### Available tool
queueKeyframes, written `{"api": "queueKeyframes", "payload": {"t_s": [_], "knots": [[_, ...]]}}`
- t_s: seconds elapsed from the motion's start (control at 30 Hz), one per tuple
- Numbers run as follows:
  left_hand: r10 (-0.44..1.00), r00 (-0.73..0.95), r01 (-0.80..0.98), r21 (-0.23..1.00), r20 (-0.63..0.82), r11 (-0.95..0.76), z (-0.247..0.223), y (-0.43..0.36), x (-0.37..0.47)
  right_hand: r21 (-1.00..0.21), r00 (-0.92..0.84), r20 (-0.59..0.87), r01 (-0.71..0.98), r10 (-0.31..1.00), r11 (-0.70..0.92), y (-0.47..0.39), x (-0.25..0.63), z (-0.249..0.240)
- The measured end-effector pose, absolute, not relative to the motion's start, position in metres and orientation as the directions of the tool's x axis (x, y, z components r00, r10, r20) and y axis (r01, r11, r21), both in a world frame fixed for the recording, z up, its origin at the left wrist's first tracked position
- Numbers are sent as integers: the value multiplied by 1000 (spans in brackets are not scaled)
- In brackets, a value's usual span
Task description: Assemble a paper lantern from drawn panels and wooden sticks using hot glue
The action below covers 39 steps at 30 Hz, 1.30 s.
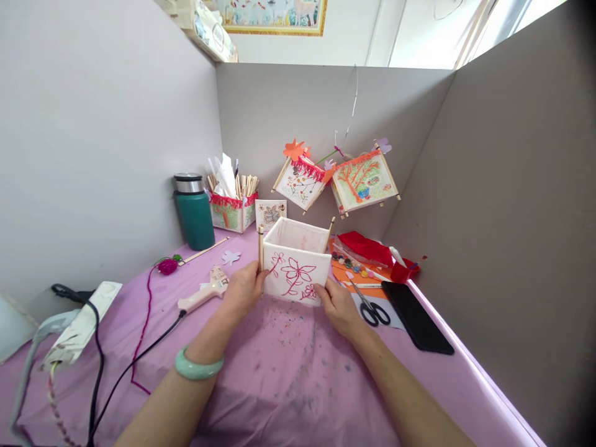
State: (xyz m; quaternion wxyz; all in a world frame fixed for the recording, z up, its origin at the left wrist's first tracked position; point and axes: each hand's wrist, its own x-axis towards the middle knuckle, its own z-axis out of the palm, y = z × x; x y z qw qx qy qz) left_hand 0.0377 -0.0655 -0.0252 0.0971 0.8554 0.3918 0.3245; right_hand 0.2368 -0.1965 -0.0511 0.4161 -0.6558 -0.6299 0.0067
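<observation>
Between my two hands is a white open-topped box [288, 282] with red flowers drawn on its front panel and wooden sticks at some corners. My left hand [244, 285] grips its left edge by the stick, thumb toward the front. At the lower right corner, my right hand [338, 304] pinches the panel with the thumb on the front. The box is tilted so that part of its inside shows. Fingers behind the panels are hidden. A pale pink glue gun [202, 298] lies left of my left hand; black-handled scissors [370, 307] lie right of my right hand.
Two decorated lantern-like boxes [365, 180] hang from a wire. A green bottle [194, 214] and a stick-filled holder [233, 211] stand at the back left. A power strip [79, 326], cords and magenta yarn [167, 267] lie left; a black phone [416, 316] lies right. Grey partitions surround the table.
</observation>
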Motion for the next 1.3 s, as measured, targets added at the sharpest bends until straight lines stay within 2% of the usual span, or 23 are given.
{"api": "queueKeyframes", "payload": {"t_s": [0.37, 0.67, 1.07, 1.3], "knots": [[729, 484, 617, 401, 484, -677, -26, -65, 37, -495, 154, 560, 850, 814, 181, -195, 240, -56], [717, 464, 585, 428, 520, -689, -26, -65, 37, -530, 160, 548, 826, 821, 193, -194, 239, -58], [689, 477, 609, 359, 546, -707, -30, -62, 37, -554, 158, 545, 805, 823, 212, -197, 238, -53], [689, 478, 605, 365, 544, -708, -30, -61, 37, -558, 157, 534, 804, 831, 207, -200, 238, -50]]}}
